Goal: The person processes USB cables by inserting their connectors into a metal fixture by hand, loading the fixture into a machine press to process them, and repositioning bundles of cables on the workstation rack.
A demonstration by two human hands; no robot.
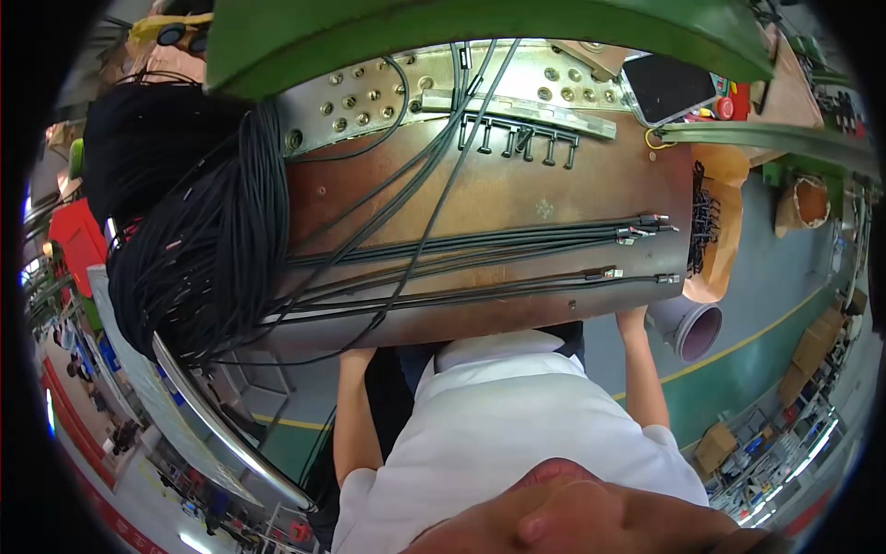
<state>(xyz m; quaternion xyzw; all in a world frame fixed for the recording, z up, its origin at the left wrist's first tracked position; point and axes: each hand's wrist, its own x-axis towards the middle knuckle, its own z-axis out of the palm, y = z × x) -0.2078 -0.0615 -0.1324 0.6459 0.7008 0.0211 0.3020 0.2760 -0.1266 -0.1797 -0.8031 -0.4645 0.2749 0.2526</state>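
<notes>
Across the brown workbench (591,185), running from nine o'clock to three, the loose black cables (461,244) would, in my judgement, be best handled singly by the plug end and eased free where they cross one another, never tugged. They look slim and, nearer the front, roughly parallel, with small metal-tipped plugs (613,273) at three o'clock and a thick cable bundle (258,203) at nine. From my distant seat I see the left hand (358,355) at seven o'clock and the right hand (632,319) at four, each partly hidden at the near edge, so I cannot tell whether either grips anything.
</notes>
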